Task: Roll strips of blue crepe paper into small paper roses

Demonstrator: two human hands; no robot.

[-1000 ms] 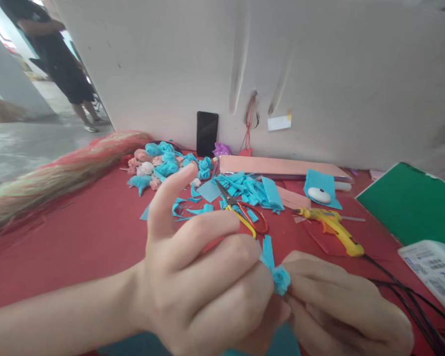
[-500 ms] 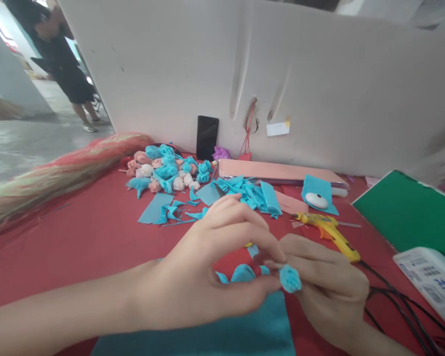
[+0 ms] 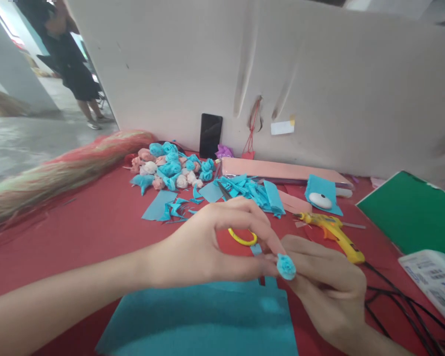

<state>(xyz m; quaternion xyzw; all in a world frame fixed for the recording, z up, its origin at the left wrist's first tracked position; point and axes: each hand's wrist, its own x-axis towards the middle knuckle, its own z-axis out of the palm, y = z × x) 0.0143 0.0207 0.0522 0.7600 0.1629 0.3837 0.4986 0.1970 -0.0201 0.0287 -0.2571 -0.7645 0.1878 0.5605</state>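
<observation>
A small blue paper flower (image 3: 286,267) is pinched between my two hands above the red table. My left hand (image 3: 222,242) holds its left side with thumb and forefinger. My right hand (image 3: 328,284) is closed on its lower right, its fingertips partly hidden behind the flower. Below lies a sheet of blue crepe paper (image 3: 207,321). Behind my left hand, scissors with a yellow handle (image 3: 244,238) are partly covered. Farther back are cut blue paper strips (image 3: 248,190) and a heap of blue, pink and white paper flowers (image 3: 170,168).
At the right lie a yellow glue gun (image 3: 335,232) with black cables (image 3: 400,296), a white box (image 3: 432,277) and a green board (image 3: 415,217). A phone (image 3: 210,136) leans on the white panel. A straw bundle (image 3: 77,163) edges the left. One person (image 3: 68,59) stands beyond.
The flower has moved slightly up and turned in my fingers. My left hand has lowered its wrist side less over the table, uncovering the yellow scissor handle and more of the blue sheet.
</observation>
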